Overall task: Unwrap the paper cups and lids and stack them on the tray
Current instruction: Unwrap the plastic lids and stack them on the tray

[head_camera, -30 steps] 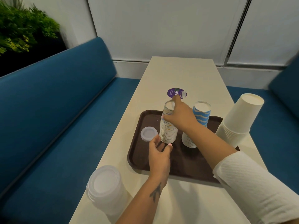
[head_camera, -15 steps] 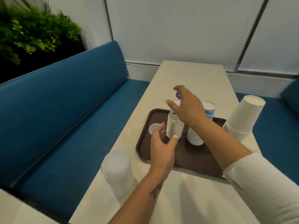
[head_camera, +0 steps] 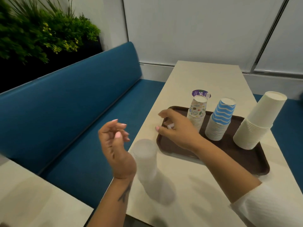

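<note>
- Left hand (head_camera: 115, 141) is hanging in the air off the left edge of the worktop (head_camera: 188, 177), above the blue bench (head_camera: 68, 112); fingers loosely curled, palm turned inward, grip holding nothing.
- Sleeve of lids (head_camera: 150, 169) is standing just right of that hand, near the worktop's front-left corner; long axis roughly upright, leaning a little. It is blurred; the wrap looks to be still on, though I cannot tell for sure.
- Left hand is plainly the nearer one to the lids; they are lying to its right and slightly below. Judging by this, the next reach is calling for a short sideways move, grip closing round the sleeve's side.
- Right hand (head_camera: 177, 128) is hovering over the left end of the brown tray (head_camera: 255, 159), fingers bent, pinching something small and white, likely a single lid, too hidden to be certain.
- Right forearm is crossing the worktop just behind the lids, so a lift toward the tray is running into it unless it clears.
- On the tray, left to right: patterned cups (head_camera: 196, 114), then blue striped cups (head_camera: 220, 119), both stacked upside down and near each other.
- Plain white cups (head_camera: 257, 122) are leaning at the tray's right edge, tilted right.
- A purple disc (head_camera: 200, 93) is lying beyond the tray.
</note>
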Tool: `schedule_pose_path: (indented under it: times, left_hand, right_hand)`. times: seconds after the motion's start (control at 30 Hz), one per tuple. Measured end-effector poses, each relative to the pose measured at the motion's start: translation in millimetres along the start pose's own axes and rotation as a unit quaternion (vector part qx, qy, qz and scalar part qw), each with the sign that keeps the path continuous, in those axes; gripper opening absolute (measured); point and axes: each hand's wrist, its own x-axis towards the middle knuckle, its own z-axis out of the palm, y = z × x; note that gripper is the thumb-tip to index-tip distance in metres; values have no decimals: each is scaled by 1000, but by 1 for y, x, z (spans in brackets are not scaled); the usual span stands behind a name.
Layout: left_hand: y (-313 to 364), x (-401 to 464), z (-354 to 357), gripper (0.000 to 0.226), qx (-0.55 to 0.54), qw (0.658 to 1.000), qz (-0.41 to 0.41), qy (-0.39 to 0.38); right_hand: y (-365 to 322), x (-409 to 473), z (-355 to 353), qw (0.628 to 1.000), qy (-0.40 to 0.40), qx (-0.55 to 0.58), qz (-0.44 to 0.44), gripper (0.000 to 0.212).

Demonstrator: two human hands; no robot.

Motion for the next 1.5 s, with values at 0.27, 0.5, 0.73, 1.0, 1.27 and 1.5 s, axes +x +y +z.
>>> schedule_pose_path:
  times: [0.27, 0.5, 0.73, 1.0, 1.27, 1.5]
  left_hand:
    - [-41, 8, -77, 44, 103, 969, -201, -97]
    - [-67, 15, -99, 71, 207, 878, -325, -283]
    - [-72, 20, -98, 78, 214, 834, -359, -361]
    - [-75, 28, -98, 81, 232, 812, -355, -401]
    - [-76, 33, -96, 67, 150, 850, -371, -343]
    - [-66, 45, -79, 46, 72, 894, -352, -269]
  right_hand:
    - [-35, -6, 63, 956, -225, -185, 43, 110]
    - [-40, 2, 84, 925, -237, -281, 96, 111]
    - [-43, 5, 90, 924, -235, -275, 122, 92]
    - [-46, 7, 88, 933, -226, -241, 142, 91]
    - [-55, 7, 68, 946, -204, -199, 153, 86]
    - [-67, 14, 47, 960, -167, -167, 149, 85]
